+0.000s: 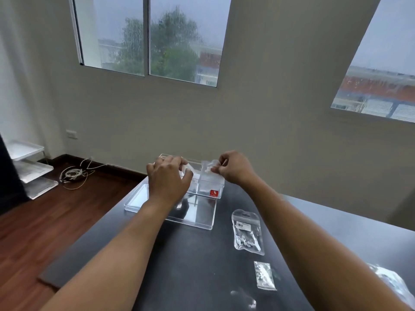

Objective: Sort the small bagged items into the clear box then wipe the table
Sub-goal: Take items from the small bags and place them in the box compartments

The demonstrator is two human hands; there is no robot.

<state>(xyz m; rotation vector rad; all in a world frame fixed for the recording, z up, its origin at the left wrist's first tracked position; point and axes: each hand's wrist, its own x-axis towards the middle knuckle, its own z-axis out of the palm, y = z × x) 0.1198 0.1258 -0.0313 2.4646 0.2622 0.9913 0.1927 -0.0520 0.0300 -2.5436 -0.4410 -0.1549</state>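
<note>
A clear plastic box [202,212] with a red sticker stands at the far end of the dark table [197,265]. Over its open top, my right hand [234,168] pinches a small clear bag [208,167] holding white bits. My left hand [167,179] hovers over the box's left part, its fingers curled round another small clear bag [187,169], mostly hidden by the hand. On the table to the right lie a larger zip bag [247,232], a small flat bag [265,276], a faint one [244,298] near the front, and one [391,281] partly behind my right forearm.
The box's clear lid [135,199] lies flat at the box's left, near the table's left edge. Beyond the table are a wood floor with a coil of white cable [74,173], white wire shelves [29,167] at far left, and a wall with windows.
</note>
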